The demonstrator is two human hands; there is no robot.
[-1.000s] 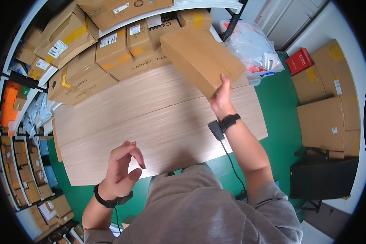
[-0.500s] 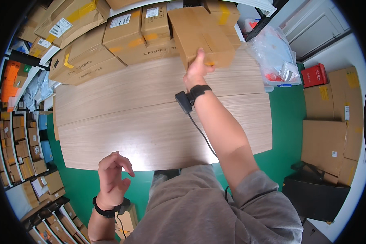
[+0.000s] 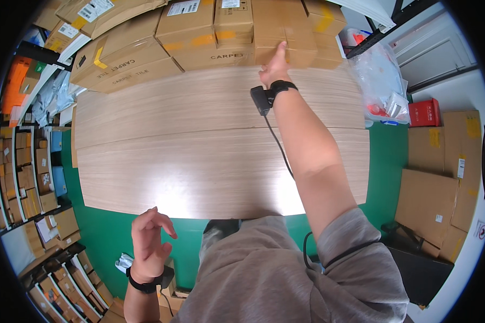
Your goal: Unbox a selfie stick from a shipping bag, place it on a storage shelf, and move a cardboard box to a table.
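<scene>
Head view, work area at a tabletop of pale wood-grain board (image 3: 199,124).

Item 1: plain brown cardboard box (image 3: 283,24), oblong, at the far edge of the tabletop, right of centre. Set in a row, just beside a brown cardboard box with a white label (image 3: 233,24) on its left and a stack of brown cardboard with yellow tape (image 3: 325,39) on its right.

Item 2: right hand (image 3: 275,67), arm stretched far. Thumb upright against the near face of the plain box; fingers bent low by its bottom edge, partly hidden. Contact certain; whether the hand bears any weight cannot be told.

Item 3: left hand (image 3: 152,242), near side, left of centre, off the tabletop's near edge. Loosely curled, thumb apart from fingers, holding nothing.

Item 4: black wristband with a cabled module (image 3: 261,100), right wrist, cable trailing toward the near side.

Handling notes, by judgement: steady, level pressure low on the near face should keep the box from tipping; pressing near the middle should limit twisting against its neighbours. Fingertips are best kept clear of the bottom edge, and the cable clear of the box. With the reach so long, small, slow corrections seem wiser.
</scene>
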